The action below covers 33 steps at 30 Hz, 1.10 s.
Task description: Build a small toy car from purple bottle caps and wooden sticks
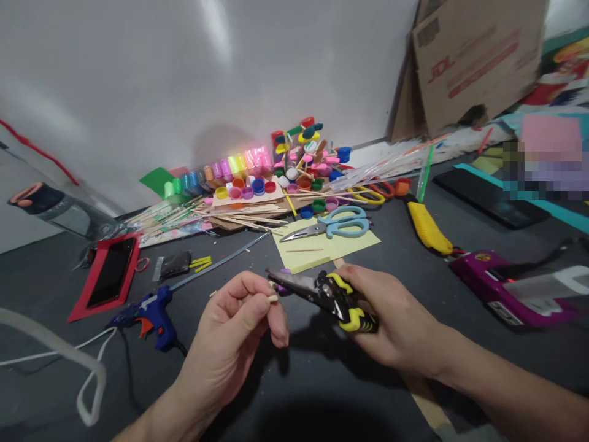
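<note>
Left fingers (254, 312): pinching now, we're seeing thumb and forefinger gripping a small pale piece (273, 299) above the bench (317, 387), the others curling loosely.
Right fingers (356, 275): wrapping round yellow-and-black pliers (327, 290), and we're seeing them holding on.
Plier nose: pointing left, hovering right by the pale piece; whether it's touching, we're not managing to tell.
Yellow paper (340, 248): lying just beyond, carrying blue-handled scissors (345, 222) and a thin stick (304, 250).
Left side: we're spotting a blue glue gun (159, 307) resting.
Right side: a yellow-bodied tool (427, 228) is lying near a purple device (476, 279).
</note>
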Each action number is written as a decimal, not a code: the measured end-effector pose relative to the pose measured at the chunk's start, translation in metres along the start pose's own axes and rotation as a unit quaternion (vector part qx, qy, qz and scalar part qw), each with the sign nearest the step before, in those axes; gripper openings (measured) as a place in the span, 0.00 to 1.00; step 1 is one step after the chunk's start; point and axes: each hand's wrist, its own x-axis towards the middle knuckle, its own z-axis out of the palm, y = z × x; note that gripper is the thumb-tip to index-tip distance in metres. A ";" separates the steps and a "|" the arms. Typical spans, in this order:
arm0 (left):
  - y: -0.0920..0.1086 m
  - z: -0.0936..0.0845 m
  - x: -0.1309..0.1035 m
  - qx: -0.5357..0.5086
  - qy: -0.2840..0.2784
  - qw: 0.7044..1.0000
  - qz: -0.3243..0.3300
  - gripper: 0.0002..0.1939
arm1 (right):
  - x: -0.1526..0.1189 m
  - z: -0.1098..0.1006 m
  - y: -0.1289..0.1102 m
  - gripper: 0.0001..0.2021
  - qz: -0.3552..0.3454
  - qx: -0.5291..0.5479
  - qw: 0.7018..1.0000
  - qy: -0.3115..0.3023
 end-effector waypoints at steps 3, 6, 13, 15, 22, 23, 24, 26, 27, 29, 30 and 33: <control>0.005 0.000 -0.002 0.025 0.011 0.999 0.034 0.05 | 0.003 -0.004 0.003 0.14 0.026 -0.003 1.000 -0.009; 0.018 0.000 -0.006 0.087 0.069 0.985 0.131 0.02 | 0.007 -0.012 0.006 0.15 0.049 -0.025 0.996 -0.075; 0.038 -0.009 -0.005 0.231 0.144 0.947 0.173 0.08 | 0.009 -0.009 -0.003 0.16 0.008 -0.055 0.949 -0.312; 0.035 -0.011 -0.001 0.270 0.111 0.950 0.114 0.05 | 0.007 -0.002 -0.007 0.16 -0.009 -0.069 0.947 -0.314; 0.021 -0.006 0.004 0.333 0.045 0.939 0.067 0.07 | 0.009 0.000 -0.006 0.19 -0.028 -0.064 0.970 -0.231; 0.016 -0.005 0.003 0.331 0.041 0.941 0.052 0.07 | 0.010 -0.002 -0.006 0.16 -0.024 -0.038 0.980 -0.196; 0.010 -0.003 0.002 0.325 0.035 0.944 0.034 0.08 | 0.011 -0.003 -0.006 0.14 -0.017 -0.006 0.987 -0.157; -0.006 0.000 -0.001 0.289 0.018 0.957 -0.006 0.11 | 0.014 -0.004 -0.008 0.13 -0.010 0.061 0.994 -0.089; -0.015 0.001 -0.002 0.263 0.006 0.965 -0.023 0.12 | 0.015 -0.003 -0.010 0.12 -0.016 0.086 0.994 -0.069; -0.029 0.003 -0.001 0.208 -0.009 0.977 -0.043 0.16 | 0.016 0.000 -0.012 0.09 -0.043 0.107 0.992 -0.052; -0.035 0.003 0.000 0.182 -0.010 0.982 -0.049 0.18 | 0.017 0.002 -0.013 0.09 -0.054 0.104 0.992 -0.046; -0.044 0.001 0.004 0.107 0.005 0.992 -0.062 0.23 | 0.019 0.005 -0.014 0.08 -0.035 0.083 0.994 -0.061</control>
